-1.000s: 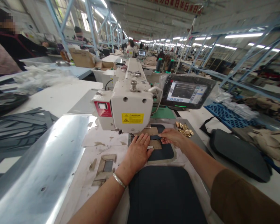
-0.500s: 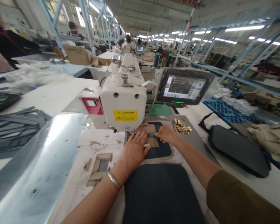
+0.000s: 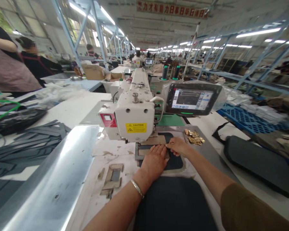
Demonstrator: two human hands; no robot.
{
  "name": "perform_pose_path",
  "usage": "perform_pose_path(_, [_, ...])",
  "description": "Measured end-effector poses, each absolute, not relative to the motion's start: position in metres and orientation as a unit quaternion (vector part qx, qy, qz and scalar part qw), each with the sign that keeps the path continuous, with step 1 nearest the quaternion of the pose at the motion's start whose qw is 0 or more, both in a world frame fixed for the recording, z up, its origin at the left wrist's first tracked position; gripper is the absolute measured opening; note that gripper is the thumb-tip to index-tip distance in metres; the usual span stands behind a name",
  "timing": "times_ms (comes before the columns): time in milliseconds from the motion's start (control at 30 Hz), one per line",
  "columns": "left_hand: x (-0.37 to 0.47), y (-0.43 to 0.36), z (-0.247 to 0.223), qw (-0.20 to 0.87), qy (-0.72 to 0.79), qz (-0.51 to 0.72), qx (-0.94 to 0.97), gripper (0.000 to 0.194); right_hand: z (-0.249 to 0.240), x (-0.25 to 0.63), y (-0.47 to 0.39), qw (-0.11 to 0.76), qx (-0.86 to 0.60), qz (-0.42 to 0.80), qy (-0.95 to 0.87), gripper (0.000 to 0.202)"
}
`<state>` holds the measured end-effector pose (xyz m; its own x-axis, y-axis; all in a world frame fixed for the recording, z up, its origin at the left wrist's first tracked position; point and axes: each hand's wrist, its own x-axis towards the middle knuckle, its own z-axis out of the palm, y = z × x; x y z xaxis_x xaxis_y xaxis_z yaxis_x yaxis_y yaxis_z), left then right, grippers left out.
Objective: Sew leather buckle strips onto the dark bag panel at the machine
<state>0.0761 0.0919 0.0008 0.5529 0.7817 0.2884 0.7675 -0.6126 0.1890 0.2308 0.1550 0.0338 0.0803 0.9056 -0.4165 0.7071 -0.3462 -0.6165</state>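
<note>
Lying flat under the needle end of the cream-white industrial sewing machine, the small dark navy fabric strip sat inside a grey rectangular clamp frame, its long axis running from nine to three o'clock across the tabletop. Both hands met it from six o'clock. The left hand lay palm down with fingers straight and together, pressing on the strip and the tan cardboard template just beyond it; it gripped nothing. The right hand came in from four o'clock, fingers curled and thumb pinched on the strip's right end, so that end lay right at its fingertips. The left hand covered more of the strip and was the nearer of the two.

Under the frame lay a dark oval fabric panel. A heap of small brass-coloured metal buckles rested near the right hand at one o'clock. Farther out stood a black touch-screen control panel, and grey cut strips were piled well apart at nine o'clock.
</note>
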Motion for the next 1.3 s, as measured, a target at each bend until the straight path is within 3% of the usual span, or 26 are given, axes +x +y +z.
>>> perform_pose_path(333, [0.002, 0.069, 0.009, -0.007, 0.522, 0.177, 0.834, 0.047, 0.029, 0.238, 0.155, 0.16, -0.707, 0.44, -0.53, 0.022])
perform_pose_path(567, [0.001, 0.067, 0.003, -0.03, 0.519, 0.162, 0.839, 0.044, 0.042, 0.245, 0.155, 0.148, -0.667, 0.541, -0.489, 0.02])
perform_pose_path(800, [-0.004, 0.062, 0.011, -0.052, 0.611, 0.178, 0.77, 0.042, 0.031, 0.247, 0.159, 0.157, -0.688, 0.494, -0.508, 0.019])
perform_pose_path(1300, [-0.057, 0.062, 0.018, -0.085, 0.621, 0.131, 0.768, 0.04, 0.028, 0.194, 0.153, 0.165, -0.687, 0.459, -0.538, 0.022])
